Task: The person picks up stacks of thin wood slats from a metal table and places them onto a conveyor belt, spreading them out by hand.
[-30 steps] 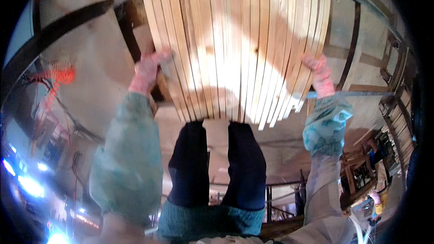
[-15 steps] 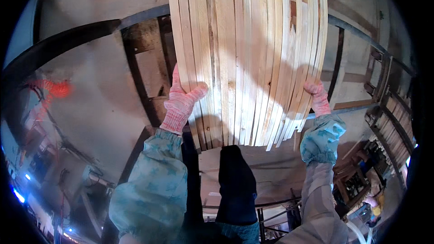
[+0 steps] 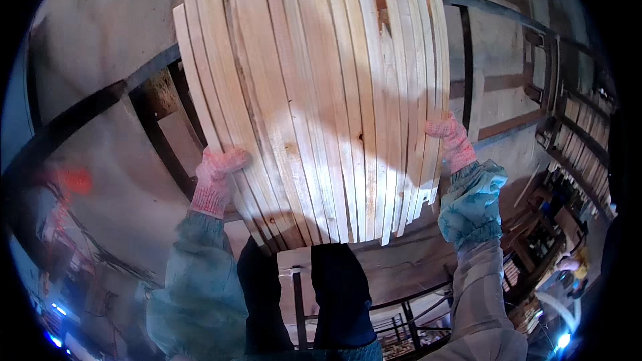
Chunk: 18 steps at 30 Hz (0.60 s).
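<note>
A wide row of pale wooden strips, pressed side by side with uneven ends, is held up in front of me. My left hand, in a pink knitted glove, grips its left edge with the thumb over the top face. On the opposite edge my right hand, gloved the same way, is closed with its thumb on the upper face. The fingers of both hands are mostly hidden under or behind the wood. One strip near the right has a dark brown, splintered patch.
Beyond the wood runs a dark metal frame with crossbars. At the right, more wooden strips lie in a rack. A blurred red coil hangs at the left. Another person is partly visible at the lower right.
The row of strips has shifted left and come nearer to me, tilting slightly. Both hands have kept their hold, the left one moving left and down. More of my legs shows.
</note>
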Available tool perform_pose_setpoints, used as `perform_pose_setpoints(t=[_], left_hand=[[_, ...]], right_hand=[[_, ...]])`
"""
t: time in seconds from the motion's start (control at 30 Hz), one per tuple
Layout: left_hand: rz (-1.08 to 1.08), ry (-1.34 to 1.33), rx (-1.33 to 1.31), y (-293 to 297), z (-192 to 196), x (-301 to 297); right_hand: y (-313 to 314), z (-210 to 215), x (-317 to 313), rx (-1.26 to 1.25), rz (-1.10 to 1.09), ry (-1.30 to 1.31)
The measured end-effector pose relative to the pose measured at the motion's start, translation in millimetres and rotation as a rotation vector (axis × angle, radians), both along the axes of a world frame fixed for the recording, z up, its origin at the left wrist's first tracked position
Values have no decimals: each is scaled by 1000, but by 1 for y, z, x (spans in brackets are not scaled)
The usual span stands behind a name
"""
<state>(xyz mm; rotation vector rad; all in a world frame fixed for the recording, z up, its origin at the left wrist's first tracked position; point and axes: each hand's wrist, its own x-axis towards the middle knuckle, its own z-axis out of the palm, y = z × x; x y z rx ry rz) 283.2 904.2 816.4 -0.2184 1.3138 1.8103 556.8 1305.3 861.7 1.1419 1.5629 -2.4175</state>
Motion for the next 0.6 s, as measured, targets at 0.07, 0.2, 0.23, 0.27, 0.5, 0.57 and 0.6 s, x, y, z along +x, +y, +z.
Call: perform_pose_setpoints(t=[0.07,0.2,0.23,0.27,0.5,0.57,0.6], left_hand=[[-29,-25,-19,-4,-9,-7],[-5,50,-240,-9,8,0],[-62,92,-273,-21,23,12],[-81,67,-210,-48,33,38],[-98,15,-143,-105,70,84],[-87,84,-132,-101,92,62],[-88,109,-120,-95,104,54]], right_hand=[[-18,14,-9,147,-33,13],[-12,0,25,749,273,252],[-25,14,41,860,343,207],[-37,23,58,960,406,165],[-89,66,119,549,269,87],[-130,135,86,298,-152,49],[-137,149,97,233,-231,101]])
